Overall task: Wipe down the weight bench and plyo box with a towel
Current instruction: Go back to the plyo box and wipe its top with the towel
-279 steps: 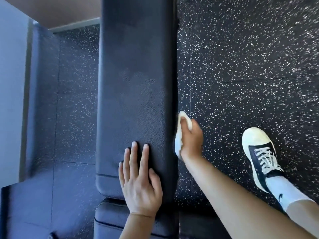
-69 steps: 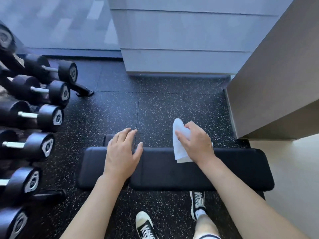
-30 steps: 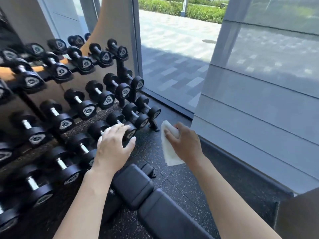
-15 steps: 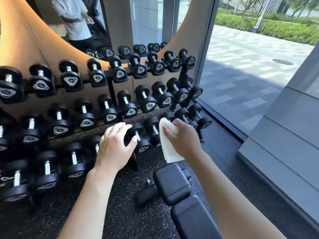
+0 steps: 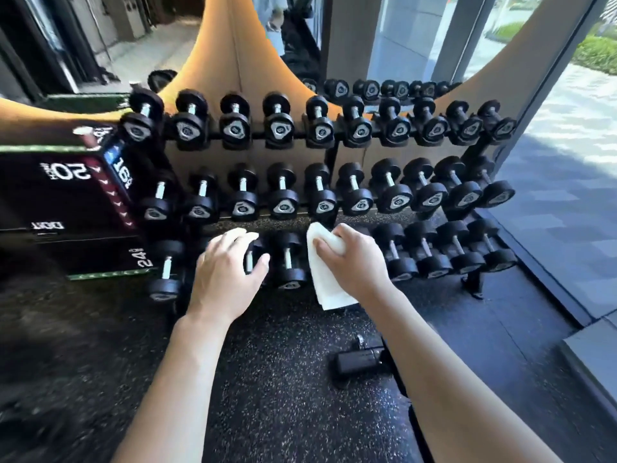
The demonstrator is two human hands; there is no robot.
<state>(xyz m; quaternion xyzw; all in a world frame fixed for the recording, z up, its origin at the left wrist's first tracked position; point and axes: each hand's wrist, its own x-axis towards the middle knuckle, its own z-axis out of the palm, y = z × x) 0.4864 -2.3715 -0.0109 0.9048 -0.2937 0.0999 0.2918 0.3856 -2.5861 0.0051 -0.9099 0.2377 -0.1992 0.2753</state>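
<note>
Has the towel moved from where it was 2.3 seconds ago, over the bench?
Yes. The towel, gripped in the right hand, now hangs before the dumbbell rack, off the bench pad.

Both arms were stretched out forward, bare to past the elbow.

The left hand was palm-down with its fingers loosely spread and a bit curled, thumb sticking out to the right, not holding anything. The right hand sat at about the same height, just beside it, fingers curled round a white towel that hung down below the fist. Both forearms angled in from the bottom edge toward each other.
</note>
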